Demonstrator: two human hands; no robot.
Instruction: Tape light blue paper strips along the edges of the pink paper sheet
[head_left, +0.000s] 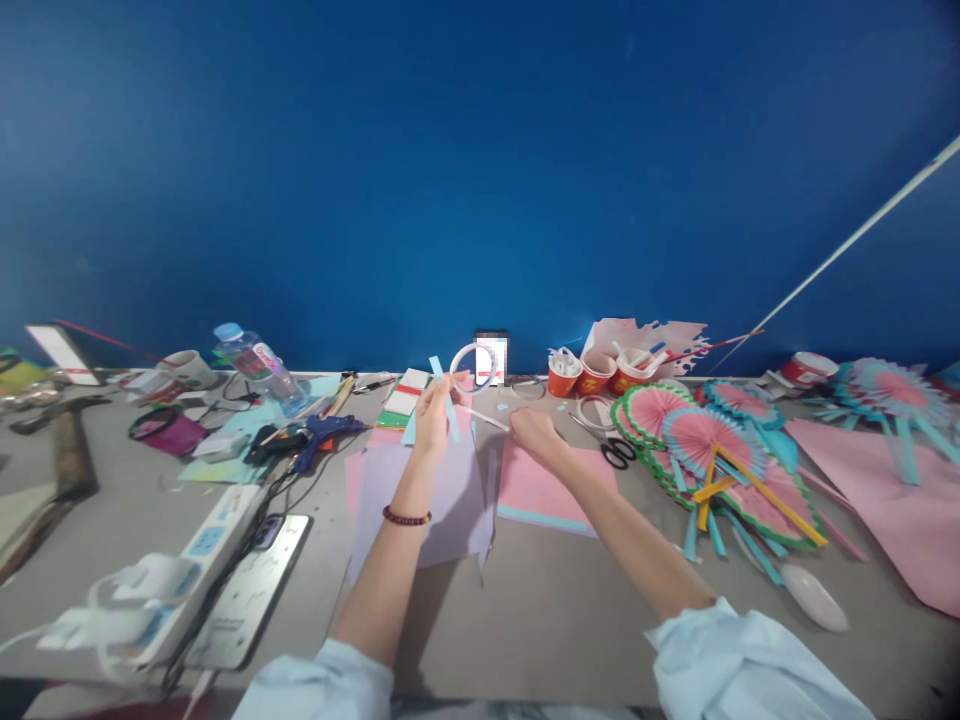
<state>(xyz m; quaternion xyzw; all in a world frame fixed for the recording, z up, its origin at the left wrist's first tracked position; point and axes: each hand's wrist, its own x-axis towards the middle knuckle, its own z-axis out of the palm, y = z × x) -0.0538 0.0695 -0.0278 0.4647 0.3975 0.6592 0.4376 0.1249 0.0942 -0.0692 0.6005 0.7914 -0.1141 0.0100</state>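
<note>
Above smooth pastel sheets (420, 500), left fingers (437, 398) pinch a flat blue strip (452, 423), right fingers (519, 424) a white band (489, 418).

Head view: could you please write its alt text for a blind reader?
The left hand holds a white ring and a light-blue strip above purple paper; the closed right hand grips a white strip. Paper fans lie to the right.

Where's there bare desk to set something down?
Mainly the desktop between the forearms, below the purple paper and pink paper; a narrower gap separates the phone from the purple paper. It's crowded right, around the paper fans, and left, around the power strip and glue gun.
</note>
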